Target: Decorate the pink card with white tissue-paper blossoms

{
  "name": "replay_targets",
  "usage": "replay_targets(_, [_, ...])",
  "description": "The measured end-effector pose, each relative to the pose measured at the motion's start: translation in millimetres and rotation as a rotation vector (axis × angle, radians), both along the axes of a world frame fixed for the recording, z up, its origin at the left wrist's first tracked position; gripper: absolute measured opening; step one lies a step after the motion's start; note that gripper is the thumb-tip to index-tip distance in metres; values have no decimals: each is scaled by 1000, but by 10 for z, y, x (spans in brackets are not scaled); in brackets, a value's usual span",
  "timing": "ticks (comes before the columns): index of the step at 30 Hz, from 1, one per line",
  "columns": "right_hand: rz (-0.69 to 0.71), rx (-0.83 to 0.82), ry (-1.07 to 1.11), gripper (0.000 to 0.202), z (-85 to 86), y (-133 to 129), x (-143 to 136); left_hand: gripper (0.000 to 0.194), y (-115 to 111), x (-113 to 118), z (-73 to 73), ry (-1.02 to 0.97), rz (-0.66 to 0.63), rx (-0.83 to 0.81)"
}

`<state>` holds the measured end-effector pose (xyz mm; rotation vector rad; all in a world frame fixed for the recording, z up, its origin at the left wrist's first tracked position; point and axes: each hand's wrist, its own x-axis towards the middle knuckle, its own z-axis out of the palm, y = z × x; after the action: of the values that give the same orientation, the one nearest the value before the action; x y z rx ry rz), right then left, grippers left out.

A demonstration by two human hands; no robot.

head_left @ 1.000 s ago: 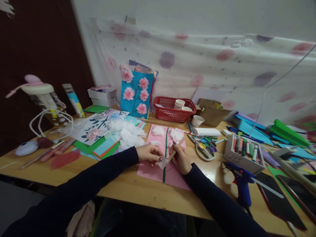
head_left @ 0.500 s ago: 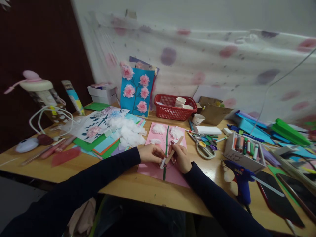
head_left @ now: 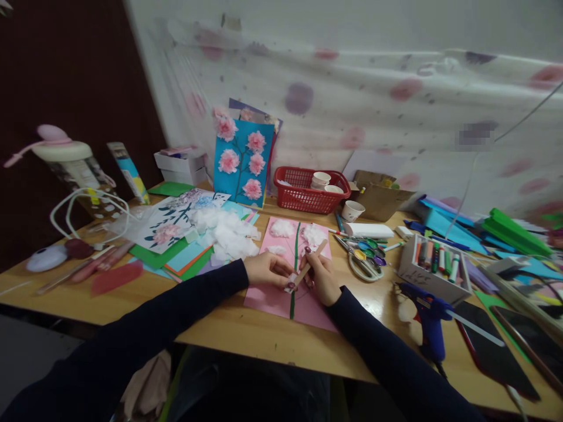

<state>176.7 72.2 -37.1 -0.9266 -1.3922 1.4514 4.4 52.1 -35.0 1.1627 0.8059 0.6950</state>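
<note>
My right hand [head_left: 323,280] is closed around a flat wooden craft stick [head_left: 304,271], which slants down to the left. Between the fingertips of my left hand [head_left: 269,270] is a small pale piece [head_left: 291,283], met by the stick's lower end; what it is made of is too small to tell. Both hands are over a pink card [head_left: 264,299] with a green strip [head_left: 292,308] running down its middle. White cotton tufts sit on the card's upper part, one [head_left: 282,228] left of the strip and another [head_left: 314,235] to its right.
Loose cotton [head_left: 229,234] lies over coloured papers on the left. Behind stand a blue flower card [head_left: 244,155] and a red basket [head_left: 303,202] with paper cups. Scissors [head_left: 365,269], a marker box [head_left: 433,272], a blue glue gun [head_left: 428,319] and a phone [head_left: 497,357] are on the right.
The small pale piece has turned slightly between my left fingers, and the stick's lower end has shifted a little. Both hands stay over the pink card.
</note>
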Motion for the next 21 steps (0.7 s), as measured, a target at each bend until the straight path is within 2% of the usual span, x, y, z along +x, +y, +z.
replay_targets(4, [-14,0,-3,43,-4,8,4,52,10,-10,-23,10,13,15])
replay_targets(13, [26,7,86,43,-27,35,34,41,14,-12,-19,-67,-61,-18])
replay_targets(21, [-171,-113,311,33,4,125,48,38,0,-1,-5,-128,-10,-16])
